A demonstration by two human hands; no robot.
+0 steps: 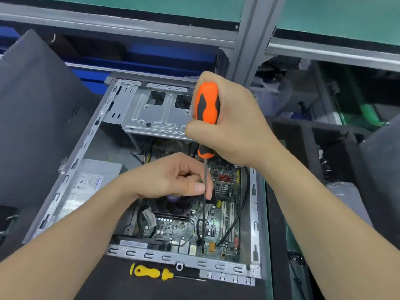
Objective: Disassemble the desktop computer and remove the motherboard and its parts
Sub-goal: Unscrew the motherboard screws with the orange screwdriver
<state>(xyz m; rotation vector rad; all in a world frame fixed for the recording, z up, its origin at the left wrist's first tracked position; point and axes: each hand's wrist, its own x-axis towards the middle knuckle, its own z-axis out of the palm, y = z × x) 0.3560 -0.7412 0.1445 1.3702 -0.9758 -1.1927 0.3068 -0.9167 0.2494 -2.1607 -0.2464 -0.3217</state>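
An open grey computer case [253, 213] lies on its side on the bench. Inside it sits the green motherboard [184, 230] with a black CPU fan [175, 207]. My right hand [233, 126] grips the handle of an orange-and-black screwdriver [206, 105], held upright. Its long shaft runs down to a screw hole [203, 251] near the board's front edge. My left hand [173, 176] pinches the shaft between thumb and fingers about halfway down. A silver power supply [86, 185] fills the case's left side.
A yellow screwdriver [151, 272] lies on the black mat in front of the case. The removed dark side panel [36, 105] leans at the left. An empty metal drive cage [155, 111] sits at the case's far end. Black foam trays [324, 152] stand to the right.
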